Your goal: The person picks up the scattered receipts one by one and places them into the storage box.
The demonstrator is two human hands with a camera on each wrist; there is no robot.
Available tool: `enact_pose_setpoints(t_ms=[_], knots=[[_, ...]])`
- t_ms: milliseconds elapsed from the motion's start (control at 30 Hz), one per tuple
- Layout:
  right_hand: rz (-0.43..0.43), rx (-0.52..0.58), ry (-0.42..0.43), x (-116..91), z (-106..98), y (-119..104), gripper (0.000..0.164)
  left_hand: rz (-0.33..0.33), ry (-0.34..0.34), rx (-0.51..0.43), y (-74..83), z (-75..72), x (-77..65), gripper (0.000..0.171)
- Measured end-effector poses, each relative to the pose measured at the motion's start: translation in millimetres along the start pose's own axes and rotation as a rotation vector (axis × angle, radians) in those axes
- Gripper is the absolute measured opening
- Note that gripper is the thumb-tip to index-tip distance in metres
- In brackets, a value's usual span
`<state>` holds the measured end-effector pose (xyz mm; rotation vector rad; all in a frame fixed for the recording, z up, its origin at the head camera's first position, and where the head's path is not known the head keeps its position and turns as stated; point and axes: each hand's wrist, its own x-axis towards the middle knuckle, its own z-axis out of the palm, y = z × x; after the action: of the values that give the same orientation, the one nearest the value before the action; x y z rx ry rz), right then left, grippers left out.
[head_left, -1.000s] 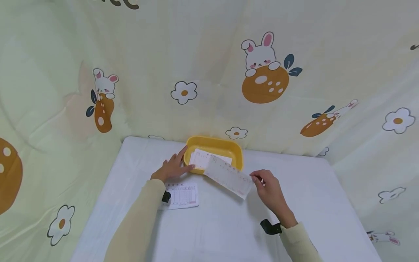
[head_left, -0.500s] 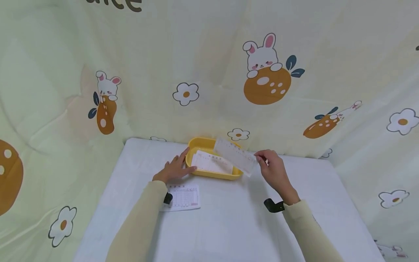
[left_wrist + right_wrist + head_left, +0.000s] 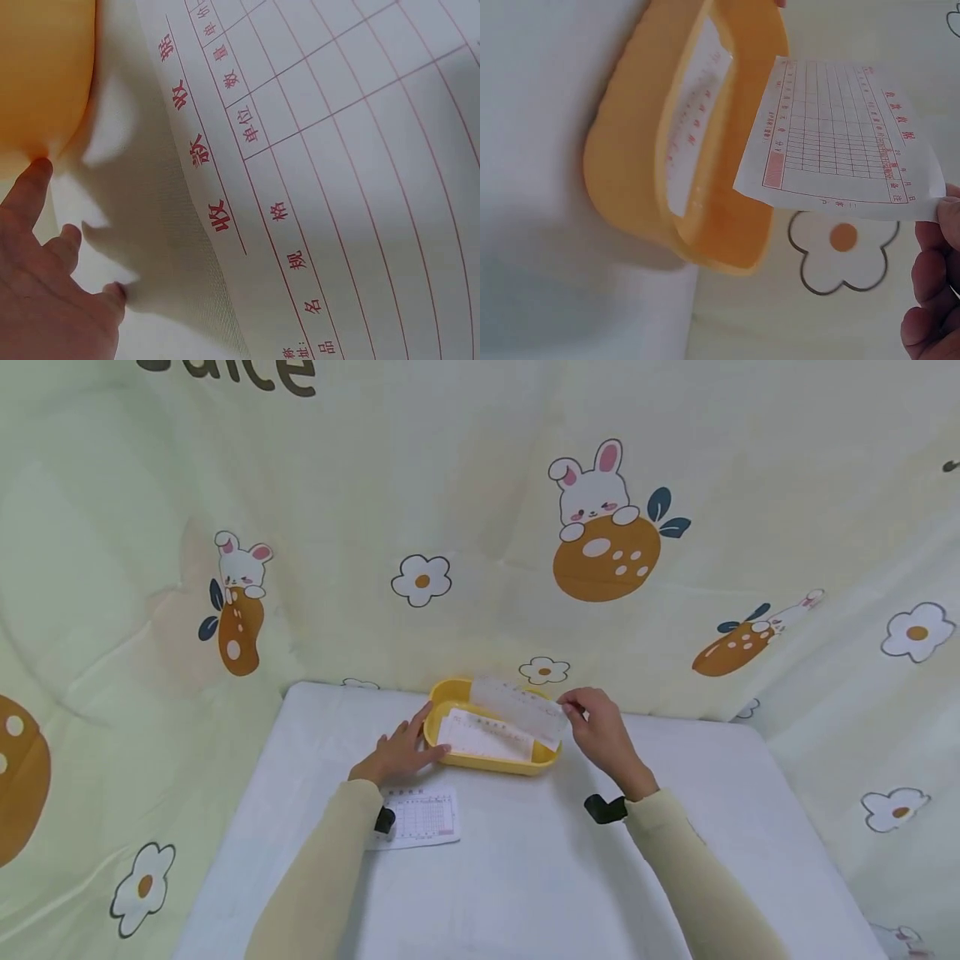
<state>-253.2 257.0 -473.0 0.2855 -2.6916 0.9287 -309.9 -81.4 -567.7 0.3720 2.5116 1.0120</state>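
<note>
A yellow tray (image 3: 491, 765) stands at the back of the table with printed paper slips (image 3: 480, 735) lying in it. My left hand (image 3: 397, 752) touches the tray's left end with fingers spread; in the left wrist view a fingertip meets the yellow wall. Between thumb and finger, my right hand (image 3: 603, 735) pinches the right corner of a single receipt slip (image 3: 840, 135) printed with a red grid. That slip (image 3: 517, 706) hangs tilted above the tray, over its back right part. Under the left wrist lies a pad of receipts (image 3: 423, 818), partly covered by the arm.
The table (image 3: 525, 877) has a white cover. Behind it hangs a pale curtain (image 3: 337, 485) printed with rabbits, oranges and flowers, close to the tray's back rim. Each wrist carries a small black device.
My right hand has carried the slip up and away from me, then a little left over the tray. The left hand stays at the tray's left end.
</note>
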Motion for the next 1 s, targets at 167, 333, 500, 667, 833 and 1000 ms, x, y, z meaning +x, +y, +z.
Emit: enact_pose_setpoints(t_ms=[167,333,500,667,833,1000], knots=[[0.003,0.006,-0.056,4.6,21.7,-0.7,0.012,0.005,-0.008,-0.035,-7.4,2.3,-1.7,0.104],[0.003,0.018,-0.092,5.6,38.6,-1.6,0.012,-0.001,-0.003,-0.031,-7.9,3.5,-4.7,0.103],[0.026,0.023,-0.115,6.9,48.7,-1.0,0.014,0.006,0.008,0.000,-6.0,4.1,-3.0,0.098],[0.049,0.020,-0.128,8.3,58.2,5.6,0.015,0.020,0.017,0.024,-3.7,3.8,-1.0,0.097],[0.070,-0.018,-0.113,9.6,66.2,11.5,0.016,0.022,0.011,0.014,-0.1,1.1,-2.6,0.097],[0.103,-0.045,-0.100,12.9,73.3,15.7,0.014,0.018,0.008,-0.003,0.9,-1.4,-3.1,0.098]])
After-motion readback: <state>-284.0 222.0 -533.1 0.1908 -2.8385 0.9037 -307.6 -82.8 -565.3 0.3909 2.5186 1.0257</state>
